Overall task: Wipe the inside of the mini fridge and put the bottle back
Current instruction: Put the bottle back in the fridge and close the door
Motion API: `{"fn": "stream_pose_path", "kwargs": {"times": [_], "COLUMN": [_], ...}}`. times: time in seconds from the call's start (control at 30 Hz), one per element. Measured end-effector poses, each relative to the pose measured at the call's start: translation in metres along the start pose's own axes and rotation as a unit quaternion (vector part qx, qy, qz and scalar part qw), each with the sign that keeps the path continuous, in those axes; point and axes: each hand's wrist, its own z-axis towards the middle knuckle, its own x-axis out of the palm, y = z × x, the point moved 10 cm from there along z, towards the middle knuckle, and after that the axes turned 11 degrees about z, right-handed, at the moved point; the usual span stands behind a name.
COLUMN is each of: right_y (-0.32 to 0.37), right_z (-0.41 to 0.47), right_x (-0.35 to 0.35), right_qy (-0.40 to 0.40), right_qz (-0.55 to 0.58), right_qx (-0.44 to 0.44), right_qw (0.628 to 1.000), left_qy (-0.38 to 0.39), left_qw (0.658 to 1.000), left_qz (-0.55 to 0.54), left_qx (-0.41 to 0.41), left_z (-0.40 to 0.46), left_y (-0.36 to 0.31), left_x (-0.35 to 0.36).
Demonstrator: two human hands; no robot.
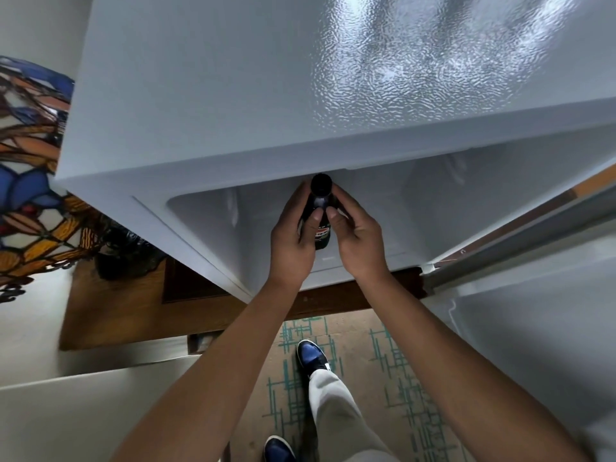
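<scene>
I look down on a white mini fridge [233, 95] with its door [533, 328] swung open to the right. Inside its white cavity a dark bottle [320, 208] with a black cap and a red-and-green label stands upright. My left hand [291, 243] grips the bottle from the left, thumb on its front. From the right, my right hand [358, 240] holds it the same way. Both hands reach in through the fridge opening. The bottle's base is hidden behind my hands.
The fridge stands on a wooden cabinet [133, 311]. A stained-glass lamp shade [30, 181] sits at the left, a black object [126, 251] beside it. Below are patterned carpet [383, 378] and my blue shoes [311, 356].
</scene>
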Motion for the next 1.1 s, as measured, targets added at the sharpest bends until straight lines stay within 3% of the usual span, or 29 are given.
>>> {"fn": "stream_pose_path", "kwargs": {"times": [0.23, 0.4, 0.67, 1.1], "right_y": [0.004, 0.001, 0.019, 0.144], "right_z": [-0.002, -0.004, -0.014, -0.146], "right_x": [0.002, -0.005, -0.010, -0.085], "right_qy": [0.004, 0.000, 0.007, -0.097], "right_qz": [-0.020, 0.017, -0.014, -0.083], "right_qx": [0.008, 0.038, 0.050, -0.061], "right_qw": [1.000, 0.999, 0.999, 0.990], "left_qy": [-0.020, 0.000, 0.035, 0.031], "left_qw": [0.998, 0.994, 0.984, 0.981], "left_qz": [0.051, 0.108, 0.172, 0.173], "left_qx": [0.012, 0.015, -0.011, 0.077], "left_z": [-0.001, -0.003, -0.013, -0.106], "left_y": [-0.004, -0.007, -0.014, -0.108], "left_x": [-0.005, -0.013, -0.025, -0.100]}}
